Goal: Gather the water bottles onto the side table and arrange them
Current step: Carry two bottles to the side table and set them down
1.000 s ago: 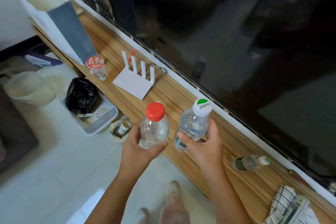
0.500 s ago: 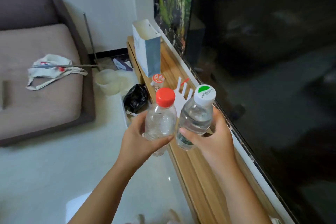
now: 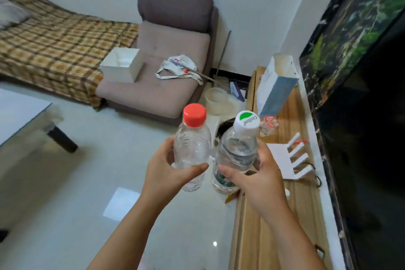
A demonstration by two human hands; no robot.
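Plastic bottles are standing upright, one in each hand, side by side and nearly touching. The left hand (image 3: 166, 173) is wrapping its fingers round the red-cap bottle (image 3: 192, 144). The right hand (image 3: 260, 177) is gripping the white-cap bottle (image 3: 237, 151), whose cap is carrying a green mark. Both grips are looking the same as half a second ago. The bottles are being held in the air over the pale floor (image 3: 87, 182), just left of the edge of the wooden ledge (image 3: 274, 215).

Since the earlier picture the view is swinging left. The sofa (image 3: 162, 94) is now showing whole, and a white box (image 3: 120, 67) on it, a plaid cover (image 3: 54, 50) and a glass table (image 3: 19, 114) corner are coming into sight.

On the ledge, a white router (image 3: 289, 160) is lying just beyond the right hand, with a cup (image 3: 268, 126) and a paper bag (image 3: 276, 85) farther along. A dark screen (image 3: 372, 138) is running down the right side. Open floor is stretching between the hands, the sofa and the table.
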